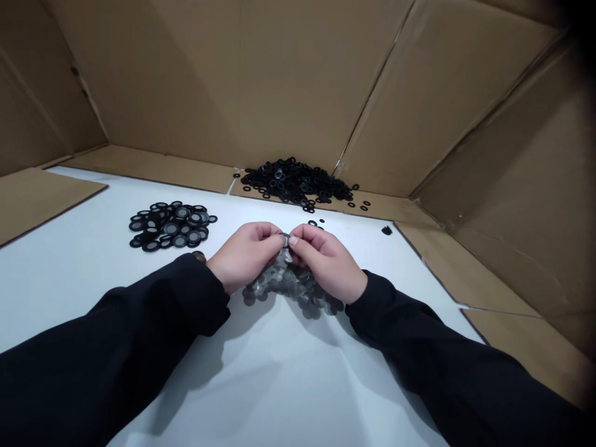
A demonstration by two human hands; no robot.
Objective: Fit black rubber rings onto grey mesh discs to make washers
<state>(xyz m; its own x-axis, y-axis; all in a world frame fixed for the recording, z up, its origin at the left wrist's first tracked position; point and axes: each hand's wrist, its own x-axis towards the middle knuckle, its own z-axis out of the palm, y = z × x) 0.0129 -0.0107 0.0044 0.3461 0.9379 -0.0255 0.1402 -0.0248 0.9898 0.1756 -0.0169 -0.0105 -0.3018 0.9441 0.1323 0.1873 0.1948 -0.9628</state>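
In the middle of the head view, my left hand and my right hand meet fingertip to fingertip. Both pinch a small black ring from its two sides; the fingers partly cover it, and whether a disc sits inside it is hard to tell. Below the hands lies a loose heap of thin grey discs on the white table surface. To the left of my left hand is a pile of black rings with grey centres.
A large heap of black rings lies at the back on a cardboard strip, with a few strays around it. A small dark piece is on the right. Tall cardboard walls enclose the back and sides.
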